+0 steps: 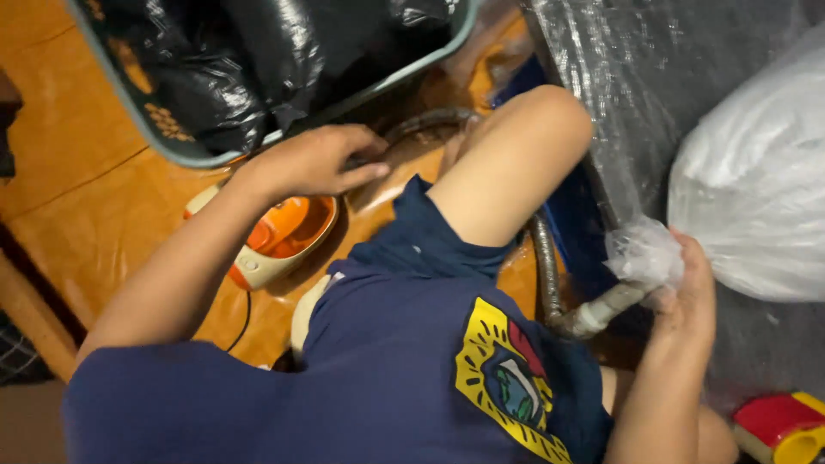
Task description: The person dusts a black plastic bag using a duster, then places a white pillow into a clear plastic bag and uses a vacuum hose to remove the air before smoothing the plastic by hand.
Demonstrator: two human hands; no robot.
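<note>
1. Two bare hands work along one grey ribbed hose (545,258), a flexible corrugated tube that curves from under the bent knee (516,163) down to a pale, smooth plastic end piece (601,311)
2. The right hand (687,301) is curled around the neck of a clear plastic bag (756,180), just past the hose's end piece; the bag is thin and crinkled at the neck and swells into a rounded, whitish, glossy bulk to the right of the hose
3. The left hand (322,159) lies at the far end of the hose, fingers stretched and nearly flat, thumb tucked; whether it grips the hose cannot be told
4. Above that end of the hose sits a basin (155,129) with a grey-green rim, lined with shiny, wrinkled black plastic
5. Left of the hose, an orange and cream appliance (279,241) with a rounded, smooth shell rests on the glossy orange floor (86,215)
6. Right of the hose hangs a sheet of clear, creased film (636,94), and below it stands a red and yellow toy (778,425)
7. Navy shorts (404,361) with a yellow patch cover the lap beside the hose
</note>
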